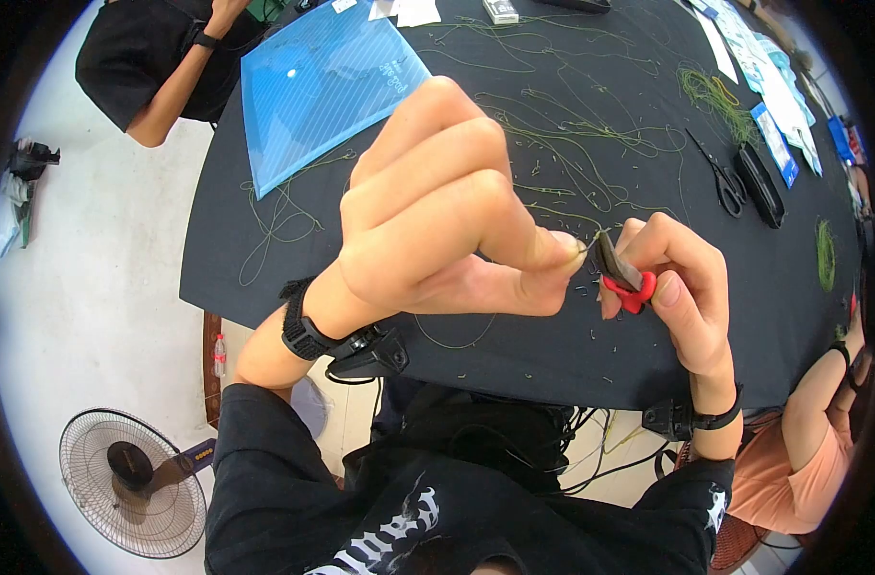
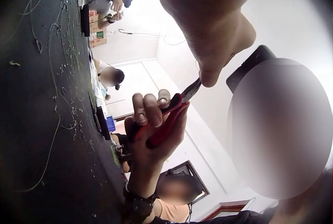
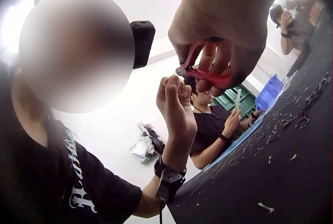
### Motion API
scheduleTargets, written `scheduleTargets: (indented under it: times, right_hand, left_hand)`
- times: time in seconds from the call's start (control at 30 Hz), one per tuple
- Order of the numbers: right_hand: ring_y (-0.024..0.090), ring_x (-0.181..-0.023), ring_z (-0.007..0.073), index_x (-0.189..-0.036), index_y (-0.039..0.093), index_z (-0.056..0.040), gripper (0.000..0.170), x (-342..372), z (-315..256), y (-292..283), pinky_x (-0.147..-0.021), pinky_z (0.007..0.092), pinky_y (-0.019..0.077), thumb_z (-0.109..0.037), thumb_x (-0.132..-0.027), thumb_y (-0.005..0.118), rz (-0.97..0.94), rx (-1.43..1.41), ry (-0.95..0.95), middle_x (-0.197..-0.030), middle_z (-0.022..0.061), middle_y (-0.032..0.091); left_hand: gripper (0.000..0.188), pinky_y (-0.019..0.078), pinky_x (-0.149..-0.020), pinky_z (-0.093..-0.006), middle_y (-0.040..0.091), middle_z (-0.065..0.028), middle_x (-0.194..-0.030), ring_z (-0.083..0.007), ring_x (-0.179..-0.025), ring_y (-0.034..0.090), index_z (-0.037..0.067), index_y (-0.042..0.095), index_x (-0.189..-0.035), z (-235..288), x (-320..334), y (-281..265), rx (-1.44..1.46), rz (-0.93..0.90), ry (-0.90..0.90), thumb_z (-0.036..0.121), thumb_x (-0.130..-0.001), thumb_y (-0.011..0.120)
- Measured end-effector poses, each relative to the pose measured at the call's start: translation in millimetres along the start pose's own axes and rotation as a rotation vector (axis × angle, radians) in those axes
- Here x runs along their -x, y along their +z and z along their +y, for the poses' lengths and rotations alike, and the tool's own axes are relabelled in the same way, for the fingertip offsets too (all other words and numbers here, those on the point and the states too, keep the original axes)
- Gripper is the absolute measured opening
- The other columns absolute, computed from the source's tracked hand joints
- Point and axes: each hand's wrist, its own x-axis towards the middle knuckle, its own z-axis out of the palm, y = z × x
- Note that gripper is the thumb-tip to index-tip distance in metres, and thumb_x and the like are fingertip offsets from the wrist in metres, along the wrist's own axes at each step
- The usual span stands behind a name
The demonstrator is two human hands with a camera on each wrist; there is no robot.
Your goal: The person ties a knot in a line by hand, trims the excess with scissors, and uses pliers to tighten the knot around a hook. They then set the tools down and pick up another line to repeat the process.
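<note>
Thumb and forefinger of the left hand [image 1: 457, 211] pinch a small thin piece, with green line [image 1: 591, 213] running by the fingertips. The right hand [image 1: 682, 283] grips red-handled pliers [image 1: 629, 278], whose dark jaws reach up to the left fingertips. In the left wrist view the right hand [image 2: 156, 130] has its fingers around the red handles, and the tool's metal tip meets the left hand [image 2: 213, 36]. The right wrist view shows the left hand [image 3: 177, 107] just below the tool's tip, under the right hand [image 3: 223, 31]. Whether the jaws touch the piece cannot be told.
On the black table [image 1: 543, 345] lie a blue folder [image 1: 327, 91], loose green line, tiny clippings, black scissors [image 1: 730, 187], a black case [image 1: 759, 187] and packets at the right. Other people sit at the left and right. A fan [image 1: 131, 479] stands on the floor.
</note>
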Motion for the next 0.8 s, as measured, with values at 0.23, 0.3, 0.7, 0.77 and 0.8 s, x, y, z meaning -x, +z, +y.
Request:
scheduleTargets:
  times: [0.23,0.3,0.7,0.77,0.8]
  right_hand:
    - [0.056,-0.061,0.0098,-0.08,0.056,0.0012,0.03,1,0,-2,-0.054,0.02,0.0419,-0.027,-0.088,0.051,-0.034,0.014,0.028,-0.069,0.0079,0.059]
    - [0.057,-0.062,0.0102,-0.08,0.056,0.0014,0.03,0,0,-3,-0.056,0.0201,0.0426,-0.026,-0.088,0.051,-0.045,0.005,0.025,-0.07,0.0082,0.059]
    - [0.057,-0.078,0.0125,-0.101,0.057,0.002,0.034,-7,-1,-1,-0.067,0.0237,0.0452,-0.029,-0.088,0.053,-0.02,-0.05,0.117,-0.084,0.0075,0.058]
    - [0.054,-0.076,0.0102,-0.106,0.056,0.0012,0.036,-8,1,3,-0.067,0.0233,0.0431,-0.029,-0.087,0.054,0.029,-0.071,0.12,-0.082,0.0045,0.055]
    - [0.048,-0.073,0.0074,-0.111,0.055,-0.0003,0.037,-9,4,4,-0.066,0.0225,0.0395,-0.027,-0.086,0.057,0.016,-0.077,0.119,-0.08,0.0,0.051]
  left_hand:
    - [0.034,0.0276,-0.051,-0.0212,0.038,0.0041,-0.061,-0.0126,-0.061,0.037,0.012,0.06,-0.07,0,0,-2,-0.018,-0.026,-0.003,0.017,-0.049,0.086]
    - [0.032,0.0278,-0.051,-0.0212,0.039,0.0037,-0.061,-0.0126,-0.061,0.037,0.012,0.06,-0.07,0,0,-2,-0.002,-0.019,-0.012,0.015,-0.051,0.085]
    - [0.015,0.029,-0.056,-0.0203,0.044,-0.0008,-0.078,-0.0069,-0.066,0.038,0.005,0.051,-0.084,-2,5,8,0.528,0.118,-0.72,0.015,-0.083,0.062]
    - [0.015,0.0289,-0.056,-0.0197,0.044,-0.0003,-0.078,-0.0064,-0.065,0.037,0.005,0.049,-0.085,-3,7,13,0.781,0.184,-0.919,0.017,-0.086,0.059]
    - [0.016,0.0297,-0.06,-0.0203,0.04,0.0018,-0.076,-0.0068,-0.067,0.036,0.007,0.048,-0.089,-3,7,13,0.835,0.126,-0.948,0.02,-0.088,0.057]
